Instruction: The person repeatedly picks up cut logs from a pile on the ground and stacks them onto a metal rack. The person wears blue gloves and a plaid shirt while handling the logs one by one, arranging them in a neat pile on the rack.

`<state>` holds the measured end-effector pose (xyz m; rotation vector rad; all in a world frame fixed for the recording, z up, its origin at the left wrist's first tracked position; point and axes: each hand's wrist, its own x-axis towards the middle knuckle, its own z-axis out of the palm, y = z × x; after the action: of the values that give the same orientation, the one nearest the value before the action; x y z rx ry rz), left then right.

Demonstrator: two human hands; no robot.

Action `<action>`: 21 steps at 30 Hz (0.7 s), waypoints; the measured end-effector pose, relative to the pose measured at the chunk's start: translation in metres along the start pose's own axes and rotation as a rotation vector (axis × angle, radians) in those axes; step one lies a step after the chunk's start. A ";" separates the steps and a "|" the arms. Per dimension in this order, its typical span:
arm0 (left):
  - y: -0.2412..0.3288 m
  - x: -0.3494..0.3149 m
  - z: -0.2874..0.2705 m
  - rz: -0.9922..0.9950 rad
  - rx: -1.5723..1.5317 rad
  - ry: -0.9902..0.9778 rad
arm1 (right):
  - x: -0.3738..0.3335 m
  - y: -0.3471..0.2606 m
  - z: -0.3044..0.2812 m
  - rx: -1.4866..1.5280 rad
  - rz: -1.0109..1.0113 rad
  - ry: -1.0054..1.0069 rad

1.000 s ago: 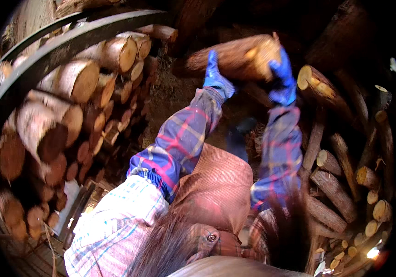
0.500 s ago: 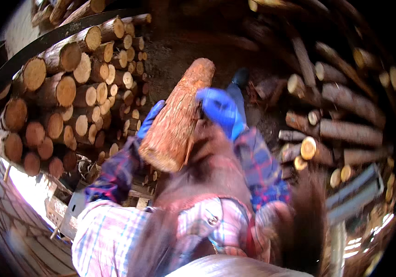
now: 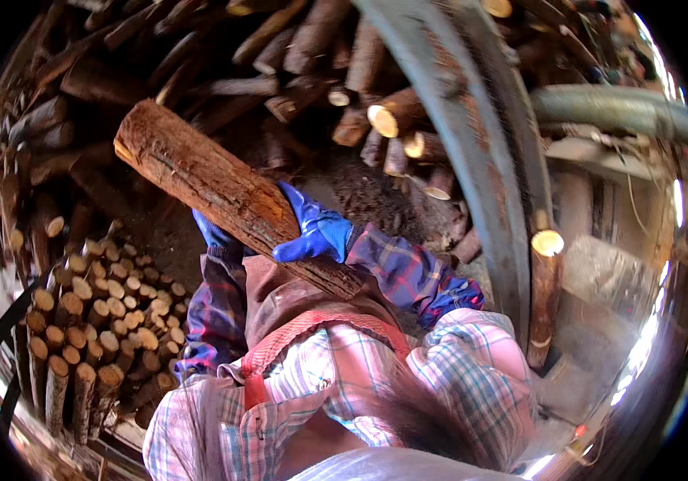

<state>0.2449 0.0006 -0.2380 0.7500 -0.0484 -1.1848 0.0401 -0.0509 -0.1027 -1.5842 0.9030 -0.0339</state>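
Note:
A thick log with rough reddish-brown bark lies slantwise across the front of my body, its far end up to the left and its near end by my apron. My right hand, in a blue glove, wraps over the log's near part, thumb along the bark. On the log's left side my left hand, also blue-gloved, supports it from beneath; most of its fingers are hidden by the wood.
Stacked logs stand at lower left, cut ends showing. Loose logs pile up along the far side. A grey metal beam curves down on the right, with an upright log beside it and a grey pipe farther right.
My body and view have turned to the right, bringing the beam close. The log now slants up to the left, and my right hand, blurred before, grips it from above.

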 end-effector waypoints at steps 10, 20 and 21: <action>-0.141 -0.025 0.465 -0.573 -0.048 -0.447 | -0.265 -0.026 -0.342 -0.080 -0.302 0.564; -0.071 -0.035 0.216 -0.535 0.463 -0.185 | -0.315 0.113 -0.426 -0.886 0.162 0.755; -0.049 -0.047 0.173 -0.517 0.434 -0.080 | -0.311 0.110 -0.425 -0.921 0.187 0.751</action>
<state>0.1151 -0.0548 -0.1173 1.1380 -0.1922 -1.7271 -0.4454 -0.2247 0.0526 -2.3820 1.8223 -0.0942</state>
